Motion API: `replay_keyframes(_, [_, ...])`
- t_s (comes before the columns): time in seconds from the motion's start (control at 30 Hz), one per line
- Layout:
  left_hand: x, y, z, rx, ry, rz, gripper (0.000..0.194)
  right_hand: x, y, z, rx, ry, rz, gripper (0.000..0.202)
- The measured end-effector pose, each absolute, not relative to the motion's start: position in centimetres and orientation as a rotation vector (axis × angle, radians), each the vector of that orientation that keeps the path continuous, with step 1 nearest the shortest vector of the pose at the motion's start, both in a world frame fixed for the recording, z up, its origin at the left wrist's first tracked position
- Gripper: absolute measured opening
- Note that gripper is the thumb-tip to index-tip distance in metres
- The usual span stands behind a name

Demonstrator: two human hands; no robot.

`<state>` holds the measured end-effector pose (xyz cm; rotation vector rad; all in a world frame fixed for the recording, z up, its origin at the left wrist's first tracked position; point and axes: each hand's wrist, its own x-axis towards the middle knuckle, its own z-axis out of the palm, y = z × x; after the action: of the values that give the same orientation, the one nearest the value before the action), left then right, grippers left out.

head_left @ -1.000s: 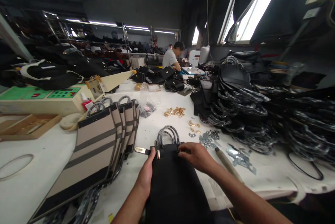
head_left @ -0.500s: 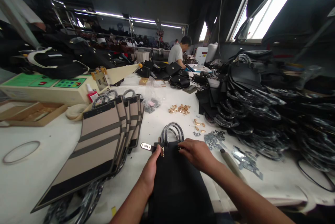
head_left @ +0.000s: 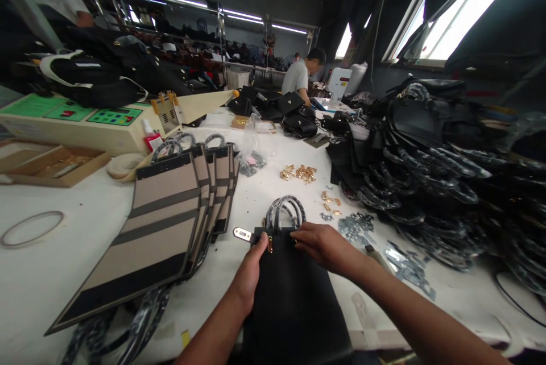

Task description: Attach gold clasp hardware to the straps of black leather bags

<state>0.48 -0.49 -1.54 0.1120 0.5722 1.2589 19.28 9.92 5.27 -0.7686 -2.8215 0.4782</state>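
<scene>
A black handbag panel (head_left: 298, 302) with plastic-wrapped handles (head_left: 286, 210) lies at the table's near edge in front of me. My left hand (head_left: 251, 274) grips its left edge, thumb on top beside a gold fitting (head_left: 270, 244). A strap with a gold end plate (head_left: 243, 233) sticks out to the left of that thumb. My right hand (head_left: 322, 245) pinches at the top right of the panel, just below the handles. Something small and gold shows at those fingertips, mostly hidden by them.
Striped panels (head_left: 162, 206) with wrapped handles lie stacked on the left. Gold fittings (head_left: 305, 173) and grey metal plates (head_left: 356, 225) are scattered ahead and right. Black bag pieces (head_left: 409, 132) pile high at right. A cream machine (head_left: 77, 123) stands at left; a person (head_left: 296, 76) works at the back.
The view has shifted slightly, so most things sit a little further right. Both hands keep their hold on the panel, with the right fingers still at its top right.
</scene>
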Motion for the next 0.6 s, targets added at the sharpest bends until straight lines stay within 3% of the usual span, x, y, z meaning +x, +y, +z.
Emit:
replay_keyframes(0.33, [0.4,-0.1,-1.9,0.045,0.546,1.211,0.059,19.5,9.5,4.4,-0.853,-2.623,0.663,0.031])
replay_keyframes(0.6, [0.3,0.2,-1.5,0.02,0.586,1.28,0.057,19.5,10.0,4.1,-0.902,-2.677,0.584,0.016])
